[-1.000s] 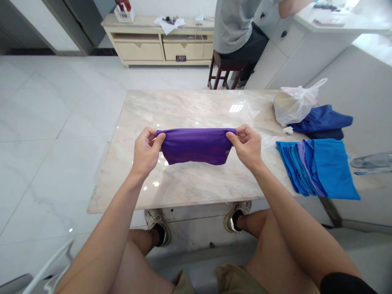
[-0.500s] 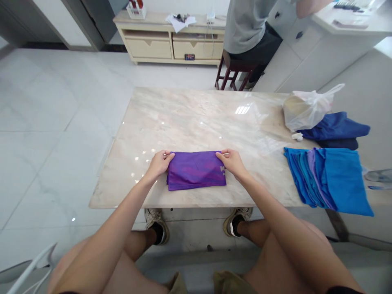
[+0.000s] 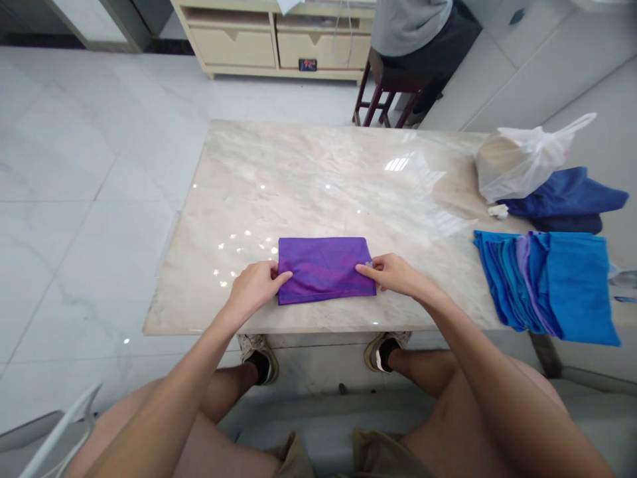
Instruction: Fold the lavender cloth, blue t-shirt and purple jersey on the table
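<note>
A purple cloth [image 3: 323, 269], folded into a flat rectangle, lies on the marble-patterned table [image 3: 308, 172] close to its front edge. My left hand [image 3: 256, 287] pinches the cloth's left side, thumb on top and fingers curled beneath. On the opposite side, my right hand [image 3: 395, 273] grips the right edge the same way, partly covering a small grey mark there. To the right, a row of folded blue and purple cloths [image 3: 547, 282] overlaps near the table's right end.
Behind the folded row sit a white plastic bag [image 3: 522, 159], dark blue fabric [image 3: 572, 192] and a crumpled white scrap [image 3: 498, 211]. Beyond the table, a person [image 3: 413, 26] sits on a dark wooden stool [image 3: 393, 83] beside a cream cabinet [image 3: 233, 48].
Both hands have slid from the cloth's far corners down to the middle of its sides, toward me. The camera view has tilted downward a little.
</note>
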`<action>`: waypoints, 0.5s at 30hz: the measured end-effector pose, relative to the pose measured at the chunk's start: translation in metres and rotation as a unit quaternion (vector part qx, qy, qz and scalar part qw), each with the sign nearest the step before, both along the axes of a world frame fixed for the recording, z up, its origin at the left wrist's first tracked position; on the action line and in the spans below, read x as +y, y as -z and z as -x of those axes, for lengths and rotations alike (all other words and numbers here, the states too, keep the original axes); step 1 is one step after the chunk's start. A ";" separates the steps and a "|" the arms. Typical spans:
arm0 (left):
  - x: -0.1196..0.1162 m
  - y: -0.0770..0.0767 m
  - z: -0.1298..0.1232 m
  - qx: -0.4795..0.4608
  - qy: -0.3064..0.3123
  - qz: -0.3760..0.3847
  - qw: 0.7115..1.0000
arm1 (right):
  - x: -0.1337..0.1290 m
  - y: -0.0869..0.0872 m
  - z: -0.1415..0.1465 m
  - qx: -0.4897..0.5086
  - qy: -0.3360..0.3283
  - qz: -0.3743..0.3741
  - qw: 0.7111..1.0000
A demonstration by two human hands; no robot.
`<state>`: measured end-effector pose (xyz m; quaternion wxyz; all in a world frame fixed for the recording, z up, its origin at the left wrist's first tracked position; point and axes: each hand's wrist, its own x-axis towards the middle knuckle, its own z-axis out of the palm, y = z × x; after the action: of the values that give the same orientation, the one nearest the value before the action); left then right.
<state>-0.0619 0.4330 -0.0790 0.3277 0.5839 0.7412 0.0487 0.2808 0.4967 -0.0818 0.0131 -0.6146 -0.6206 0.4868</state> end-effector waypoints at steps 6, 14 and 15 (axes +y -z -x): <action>0.005 0.014 0.014 -0.165 -0.054 -0.067 0.983 | -0.002 0.000 0.003 0.086 0.058 0.007 0.995; 0.010 0.018 0.017 -0.120 -0.104 -0.116 0.980 | -0.020 0.009 0.015 0.090 0.007 0.066 0.994; 0.010 0.017 0.017 -0.102 -0.101 -0.117 0.983 | -0.021 0.012 0.016 0.084 -0.003 0.070 0.994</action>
<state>-0.0793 0.4426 -0.0960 0.3246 0.5319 0.7484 0.2271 0.2651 0.4759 -0.0936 0.0202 -0.5692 -0.5836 0.5788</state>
